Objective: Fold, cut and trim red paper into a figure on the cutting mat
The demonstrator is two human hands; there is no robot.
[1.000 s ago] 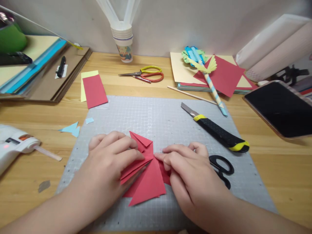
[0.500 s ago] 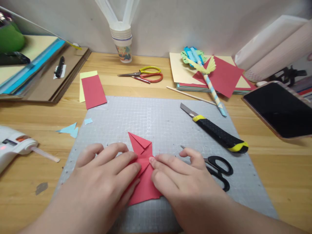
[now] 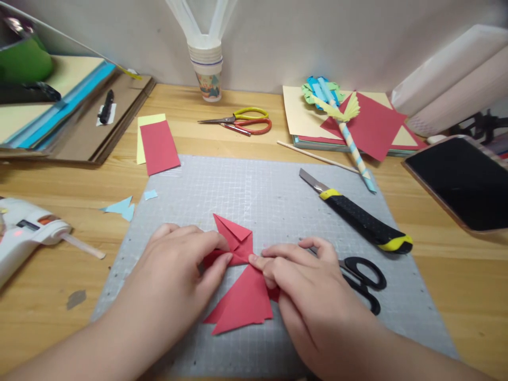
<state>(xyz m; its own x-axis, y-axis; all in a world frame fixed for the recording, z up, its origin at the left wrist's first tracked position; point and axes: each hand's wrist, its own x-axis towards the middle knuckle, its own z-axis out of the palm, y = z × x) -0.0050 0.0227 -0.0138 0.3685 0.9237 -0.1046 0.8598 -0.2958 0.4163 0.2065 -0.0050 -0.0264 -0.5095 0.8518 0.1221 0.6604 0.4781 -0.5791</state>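
Note:
A folded red paper figure (image 3: pixel 244 301) lies on the grey cutting mat (image 3: pixel 222 190), its pointed upper part creased and its lower part spread like a tail. My left hand (image 3: pixel 182 270) pinches a fold on the left side between thumb and fingers. From the right, my right hand (image 3: pixel 305 286) grips the paper near its narrow middle, thumb and index finger pressed on it. Part of the red paper is hidden under both hands. Black-handled scissors (image 3: pixel 365 272) lie beside my right hand, their blades partly covered by it. A utility knife (image 3: pixel 357 217) rests above them.
A white glue gun (image 3: pixel 35 227) stands at the left, near blue paper scraps (image 3: pixel 121 208). Red and yellow scissors (image 3: pixel 242 121), red paper (image 3: pixel 160 147) and stacked paper cups (image 3: pixel 208 79) are behind the mat. A striped paper stick (image 3: pixel 353 151) and a tablet (image 3: pixel 462 182) lie right.
My left hand has gone from lying flat over the paper to pinching a fold. The lower red part is now more exposed. The whole view has shifted slightly.

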